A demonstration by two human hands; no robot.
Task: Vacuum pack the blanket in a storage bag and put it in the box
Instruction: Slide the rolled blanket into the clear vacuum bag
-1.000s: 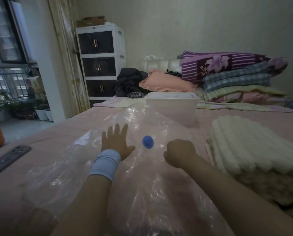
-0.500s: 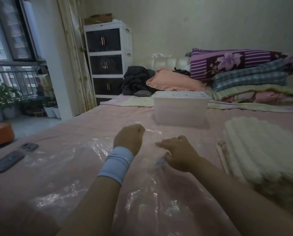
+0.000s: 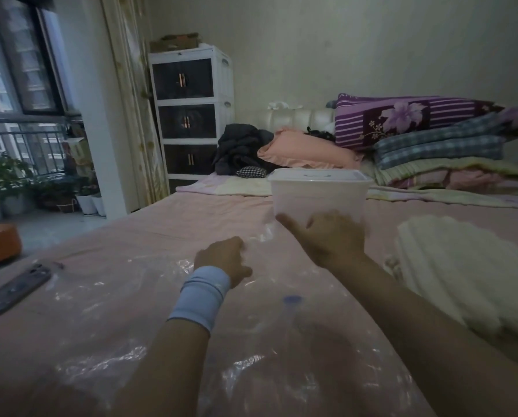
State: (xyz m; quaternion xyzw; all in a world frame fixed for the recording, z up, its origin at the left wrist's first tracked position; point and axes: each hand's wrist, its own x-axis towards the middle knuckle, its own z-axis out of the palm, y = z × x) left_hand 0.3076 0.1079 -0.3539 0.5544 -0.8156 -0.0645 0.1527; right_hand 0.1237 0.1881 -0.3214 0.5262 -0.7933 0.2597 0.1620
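Since half a second ago the right hand (image 3: pixel 327 239) has left the valve and gone forward toward the box, and the storage bag (image 3: pixel 149 296) now lies flatter on the sheet.

The bed (image 3: pixel 167 224) carries everything. The bag, clear and empty, is spread over the near middle of it, its far edge short of the box. The blanket (image 3: pixel 462 266), cream and folded, sits by the bed's right edge, beside the bag and not in it. The box (image 3: pixel 318 194), white with its lid on, stands past the bag toward the head end.

The left hand (image 3: pixel 221 260), a pale blue band on its wrist, rests at the bag's far edge with fingers curled. I cannot tell whether it pinches the film or only presses on it. The right hand is blurred, with fingers spread and nothing in it. It shows in front of the box's near wall, and I cannot tell if it touches. The blue valve (image 3: pixel 292 299) shows uncovered on the bag, nearer than both hands.

By my reading the task has barely begun: only the bag is laid out. Still to do are loading the blanket, sealing the bag, drawing out the air, taking the lid off and boxing the pack.
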